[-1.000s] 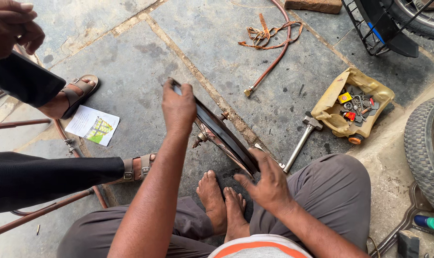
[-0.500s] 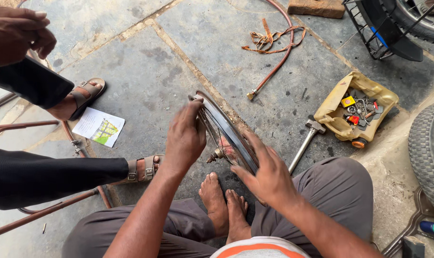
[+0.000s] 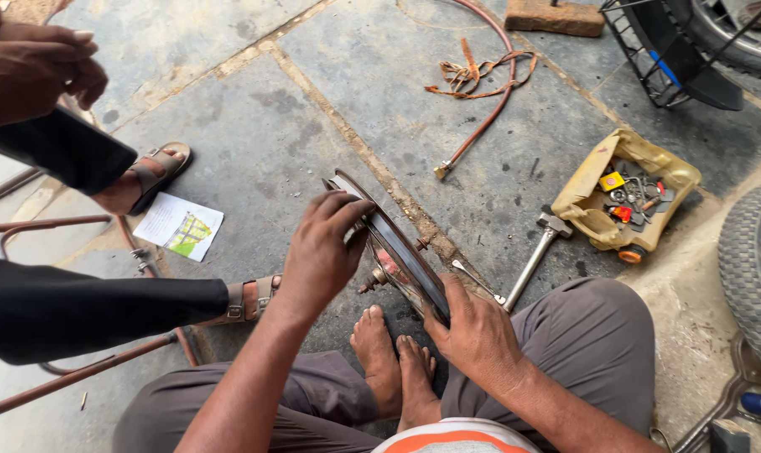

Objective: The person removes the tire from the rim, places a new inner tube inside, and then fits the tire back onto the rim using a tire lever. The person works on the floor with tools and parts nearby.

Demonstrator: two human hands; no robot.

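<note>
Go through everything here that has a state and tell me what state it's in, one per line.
Wheel rim: upright on edge, held by both hands.
Left hand: gripping the rim's upper edge.
Right hand: gripping the rim's lower part.
Hammer: lying flat on the floor.
Yellow container: cut open, holding small parts.
Hose: loose on the floor.
Paper leaflet: lying flat.

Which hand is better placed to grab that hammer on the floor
Probably the right hand: it grips the wheel rim at its near end, close to the hammer. The left hand is farther off.
</note>
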